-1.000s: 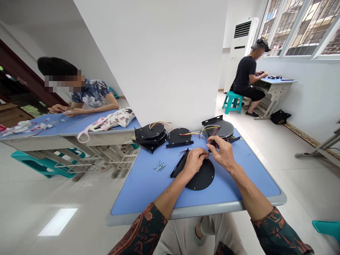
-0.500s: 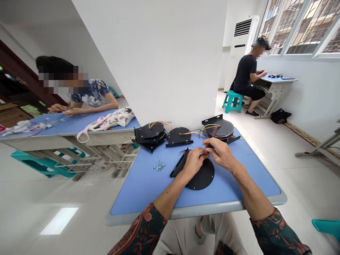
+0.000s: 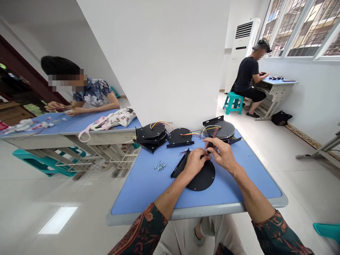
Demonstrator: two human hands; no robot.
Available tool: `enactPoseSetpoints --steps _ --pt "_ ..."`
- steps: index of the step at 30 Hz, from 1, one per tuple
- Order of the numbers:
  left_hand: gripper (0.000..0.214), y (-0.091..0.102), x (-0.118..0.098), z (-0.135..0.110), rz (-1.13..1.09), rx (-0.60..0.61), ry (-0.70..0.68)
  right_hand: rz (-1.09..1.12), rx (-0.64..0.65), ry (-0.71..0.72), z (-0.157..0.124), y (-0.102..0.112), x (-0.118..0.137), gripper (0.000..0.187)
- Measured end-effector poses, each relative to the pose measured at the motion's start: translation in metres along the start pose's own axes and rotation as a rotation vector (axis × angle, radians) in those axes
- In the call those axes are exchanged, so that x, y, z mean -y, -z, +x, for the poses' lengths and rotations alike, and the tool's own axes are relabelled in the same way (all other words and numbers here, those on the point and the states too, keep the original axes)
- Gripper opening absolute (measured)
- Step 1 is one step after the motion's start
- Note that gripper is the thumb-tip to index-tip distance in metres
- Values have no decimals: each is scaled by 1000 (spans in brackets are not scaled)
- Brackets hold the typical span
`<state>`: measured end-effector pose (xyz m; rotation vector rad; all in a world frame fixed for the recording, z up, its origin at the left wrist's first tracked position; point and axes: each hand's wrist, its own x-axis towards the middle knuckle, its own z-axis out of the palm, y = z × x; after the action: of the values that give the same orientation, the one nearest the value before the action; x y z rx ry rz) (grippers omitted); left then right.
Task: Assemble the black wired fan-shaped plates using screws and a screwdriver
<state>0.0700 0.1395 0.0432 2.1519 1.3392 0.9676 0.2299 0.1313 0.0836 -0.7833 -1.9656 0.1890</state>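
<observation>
A round black plate (image 3: 201,179) with an upright slotted flange (image 3: 180,163) lies on the blue desk before me, small screws along its rim. My left hand (image 3: 196,161) rests over the plate, its fingertips pinched together near the far edge; what they pinch is too small to make out. Just to the right, my right hand (image 3: 222,153) grips a short black tool (image 3: 210,145), possibly a stubby screwdriver, most of it hidden by the fingers. The two hands' fingertips almost meet above the plate's far rim. Left of the plate is a loose pile of small silver screws (image 3: 159,165).
Along the desk's far side sit stacked black plates (image 3: 152,136), a single plate (image 3: 181,137) and another stack (image 3: 224,130), with coloured wires trailing. A white pillar (image 3: 170,63) stands behind. Two people sit at other desks, left and far right.
The black tool in my right hand shows more clearly between the fingers now. My left hand stays over the plate. The view has shifted slightly.
</observation>
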Motion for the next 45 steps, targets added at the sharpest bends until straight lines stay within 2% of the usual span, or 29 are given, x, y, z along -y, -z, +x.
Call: enactPoseSetpoints --steps 5,11,19,28,34,41,43,45 --pt "6 -1 2 1 -17 19 -18 34 56 -27 -1 1 1 30" --pt "8 -2 3 0 -21 -3 7 -38 -75 -102 -3 -3 -1 22" --pt "7 -2 3 0 -46 24 -18 64 55 -94 -2 2 -5 34" --pt "5 0 -1 1 8 36 53 3 -3 -150 -2 -4 -1 18" --pt "4 1 0 -2 46 61 7 87 -116 -274 -1 -2 -2 16" --pt "14 -1 1 -6 186 101 -70 387 -517 -442 3 8 -9 22" --pt "16 -4 1 -7 272 90 -94 418 -560 -475 3 8 -13 24" --pt "17 -7 0 -8 365 83 -114 434 -551 -491 3 8 -16 26"
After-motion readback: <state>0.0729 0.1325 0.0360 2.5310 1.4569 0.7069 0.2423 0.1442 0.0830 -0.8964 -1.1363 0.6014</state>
